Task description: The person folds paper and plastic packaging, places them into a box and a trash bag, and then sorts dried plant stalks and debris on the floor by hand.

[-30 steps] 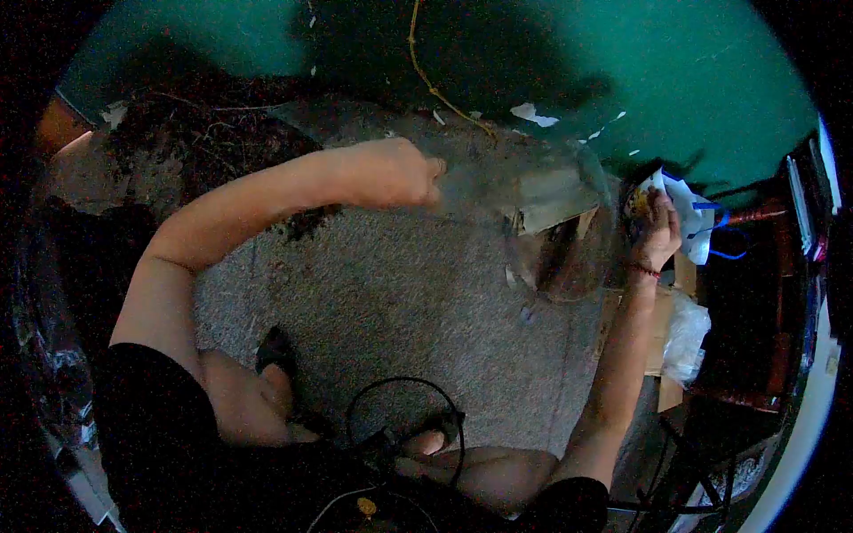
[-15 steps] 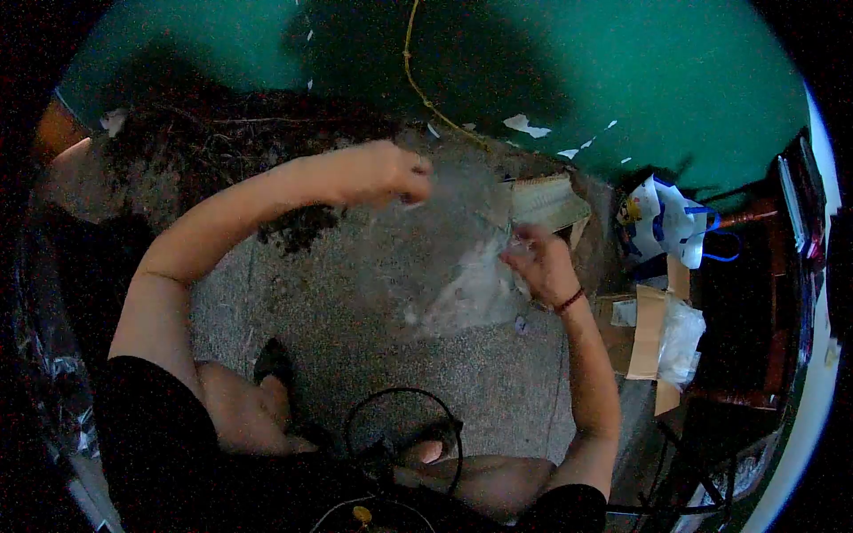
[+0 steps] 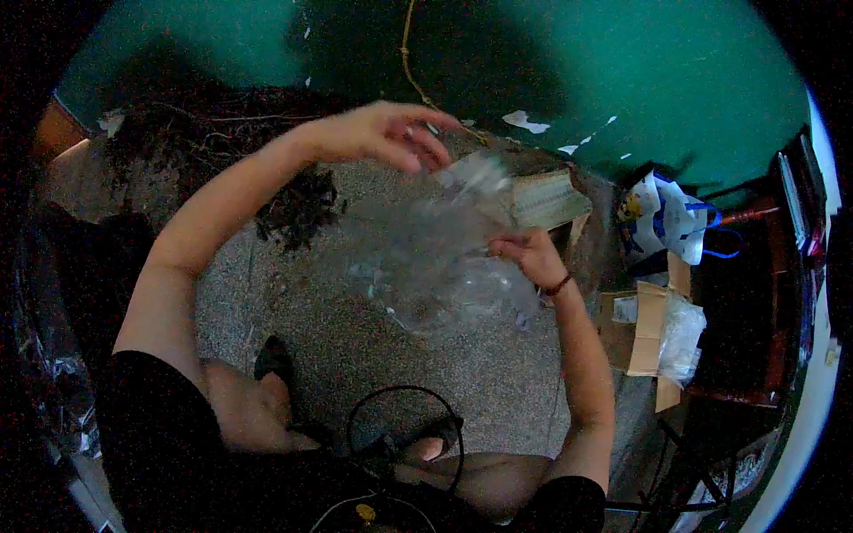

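Observation:
A large clear plastic bag (image 3: pixel 435 258), blurred by motion, hangs between my hands above the speckled floor. My left hand (image 3: pixel 404 138) is at the bag's upper edge with its fingers spread, and nothing shows gripped between them. Lower on the right, my right hand (image 3: pixel 526 256) pinches the side of the bag between thumb and fingers. Just behind my right hand lies a pale, ribbed, box-like object (image 3: pixel 549 201).
Dark, root-like plant matter (image 3: pixel 231 133) lies along the green wall (image 3: pixel 693 80). A yellow rope (image 3: pixel 406 53) hangs down it. At right are a white and blue bag (image 3: pixel 662 218), an open cardboard box (image 3: pixel 648 329) with clear plastic, and dark red wooden furniture (image 3: pixel 746 395).
My right hand has come left from beside the white and blue bag to the clear bag. My left hand has opened its fingers. The clear bag has swung lower and to the left.

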A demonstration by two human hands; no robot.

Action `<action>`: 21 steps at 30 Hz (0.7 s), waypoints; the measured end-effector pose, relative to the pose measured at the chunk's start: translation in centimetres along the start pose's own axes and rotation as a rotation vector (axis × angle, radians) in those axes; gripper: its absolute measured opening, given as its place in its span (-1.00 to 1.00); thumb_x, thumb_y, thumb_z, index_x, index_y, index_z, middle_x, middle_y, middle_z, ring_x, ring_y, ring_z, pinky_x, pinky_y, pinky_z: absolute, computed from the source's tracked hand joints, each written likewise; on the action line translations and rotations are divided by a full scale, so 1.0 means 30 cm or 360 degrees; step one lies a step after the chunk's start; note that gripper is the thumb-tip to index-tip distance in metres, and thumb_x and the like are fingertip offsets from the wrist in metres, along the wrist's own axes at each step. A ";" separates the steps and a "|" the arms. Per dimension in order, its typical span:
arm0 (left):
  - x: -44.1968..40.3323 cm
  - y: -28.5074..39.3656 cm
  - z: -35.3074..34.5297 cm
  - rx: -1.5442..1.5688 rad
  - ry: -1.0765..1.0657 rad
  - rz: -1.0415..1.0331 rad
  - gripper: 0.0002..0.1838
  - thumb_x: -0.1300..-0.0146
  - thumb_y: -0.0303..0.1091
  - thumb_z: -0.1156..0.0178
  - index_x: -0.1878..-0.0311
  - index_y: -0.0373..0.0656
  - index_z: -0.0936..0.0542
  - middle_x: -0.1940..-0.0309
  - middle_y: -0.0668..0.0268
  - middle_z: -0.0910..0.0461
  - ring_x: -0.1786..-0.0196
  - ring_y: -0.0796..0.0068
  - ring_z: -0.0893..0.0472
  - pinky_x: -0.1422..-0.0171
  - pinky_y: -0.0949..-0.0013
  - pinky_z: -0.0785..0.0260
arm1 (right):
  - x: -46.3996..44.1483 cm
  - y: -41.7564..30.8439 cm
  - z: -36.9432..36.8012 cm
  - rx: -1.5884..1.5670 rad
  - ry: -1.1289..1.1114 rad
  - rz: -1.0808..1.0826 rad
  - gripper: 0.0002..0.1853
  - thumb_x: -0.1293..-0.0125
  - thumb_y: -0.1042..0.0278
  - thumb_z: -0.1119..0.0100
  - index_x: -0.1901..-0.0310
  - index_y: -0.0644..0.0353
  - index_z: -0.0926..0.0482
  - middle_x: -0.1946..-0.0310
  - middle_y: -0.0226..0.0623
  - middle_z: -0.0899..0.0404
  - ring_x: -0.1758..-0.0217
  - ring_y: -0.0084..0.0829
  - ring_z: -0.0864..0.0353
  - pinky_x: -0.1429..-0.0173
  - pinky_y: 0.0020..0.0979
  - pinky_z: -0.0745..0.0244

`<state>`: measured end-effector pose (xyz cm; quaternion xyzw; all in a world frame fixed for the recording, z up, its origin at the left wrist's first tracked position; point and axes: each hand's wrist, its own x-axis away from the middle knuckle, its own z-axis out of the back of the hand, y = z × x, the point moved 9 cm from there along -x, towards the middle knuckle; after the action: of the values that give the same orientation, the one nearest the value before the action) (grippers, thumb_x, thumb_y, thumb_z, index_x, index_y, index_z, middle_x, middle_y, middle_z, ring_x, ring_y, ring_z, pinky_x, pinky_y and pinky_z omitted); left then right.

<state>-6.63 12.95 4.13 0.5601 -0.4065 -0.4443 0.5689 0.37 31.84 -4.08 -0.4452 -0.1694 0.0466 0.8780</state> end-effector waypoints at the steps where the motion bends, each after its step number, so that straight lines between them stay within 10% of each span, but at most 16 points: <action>1: 0.015 -0.020 0.083 0.0208 0.0241 -0.0083 -0.38 -0.15 -0.16 -0.04 -0.23 -0.14 -0.09 0.00 0.17 -0.38 -0.06 0.31 -0.36 -0.13 0.25 -0.18 | 0.011 0.012 0.021 0.0004 0.0004 0.0003 -0.78 -0.05 0.38 -0.15 0.29 0.34 -0.54 0.49 -0.36 -0.56 0.46 -0.53 -0.49 0.35 -0.54 -0.36; 9: 0.129 -0.413 0.281 0.0915 0.1158 0.0146 -0.18 -0.08 0.33 0.26 -0.26 -0.10 -0.03 -0.18 0.19 -0.19 -0.24 0.24 -0.16 -0.25 0.10 -0.02 | 0.076 0.140 0.127 -0.1007 0.0602 -0.0314 -0.79 -0.02 0.40 -0.19 0.31 0.32 -0.53 0.43 -0.36 -0.54 0.41 -0.52 -0.48 0.34 -0.52 -0.37; 15: 0.038 -0.506 -0.002 0.1084 0.0512 0.0356 -0.33 -0.09 0.04 -0.07 -0.19 -0.14 -0.19 -0.15 0.20 -0.23 -0.15 0.30 -0.27 -0.17 0.14 -0.17 | 0.070 0.165 0.062 -0.1620 0.0413 -0.0267 -0.80 -0.03 0.40 -0.18 0.32 0.33 -0.52 0.38 -0.31 -0.53 0.36 -0.47 -0.50 0.28 -0.48 -0.42; 21: 0.036 -0.483 -0.072 0.0979 0.0836 0.0729 -0.63 -0.09 -0.27 -0.13 0.04 -0.20 -0.44 0.13 0.26 -0.47 0.10 0.39 -0.48 -0.01 0.32 -0.36 | 0.159 0.167 0.030 -0.1757 0.0165 -0.0430 -0.73 -0.03 0.38 -0.19 0.20 0.26 -0.47 0.34 -0.36 -0.53 0.27 -0.49 -0.50 0.18 -0.45 -0.44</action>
<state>-5.00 12.83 -10.45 0.6922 -0.4747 -0.0092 0.5435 4.89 36.66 -6.36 -0.8140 -0.1807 -0.1834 0.5206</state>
